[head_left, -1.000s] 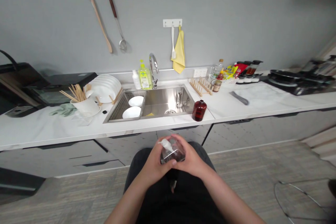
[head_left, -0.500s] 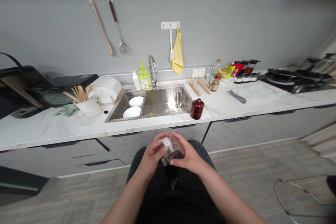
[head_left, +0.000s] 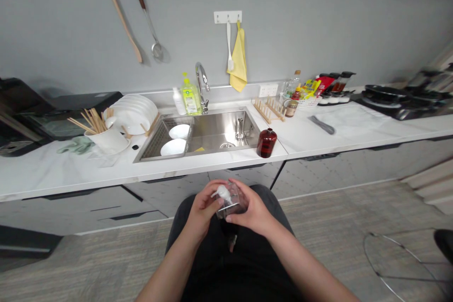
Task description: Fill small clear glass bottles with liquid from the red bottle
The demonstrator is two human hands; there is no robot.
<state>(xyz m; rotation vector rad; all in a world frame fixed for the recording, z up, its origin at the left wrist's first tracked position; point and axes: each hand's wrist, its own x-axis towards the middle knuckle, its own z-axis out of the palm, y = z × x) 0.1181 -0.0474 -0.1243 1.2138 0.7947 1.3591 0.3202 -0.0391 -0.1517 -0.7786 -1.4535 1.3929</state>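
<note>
Between my two hands, above my lap, is a clear square-sided pump bottle [head_left: 231,205] with a white pump head. My left hand [head_left: 202,207] curls round its left side, with the thumb near the pump head. My right hand [head_left: 255,208] wraps the right side, thumb across the lower front. The fingers hide part of the bottle, and I cannot tell whether the pump is screwed on. Beyond the hands, a dark red-brown bottle [head_left: 266,143] without a cap stands at the counter's front edge, right of the sink [head_left: 219,150].
White bowls [head_left: 173,147] sit in the sink's left rack. Behind the sink stand a green soap bottle [head_left: 191,99] and the faucet [head_left: 201,82]. To the left are stacked plates [head_left: 132,113] and a chopstick pot [head_left: 108,141]; to the right, a wooden rack [head_left: 269,111].
The view has tilted down and shifted slightly. Both hands keep their hold on the clear pump bottle, which has turned a little, showing more of its flat face.
</note>
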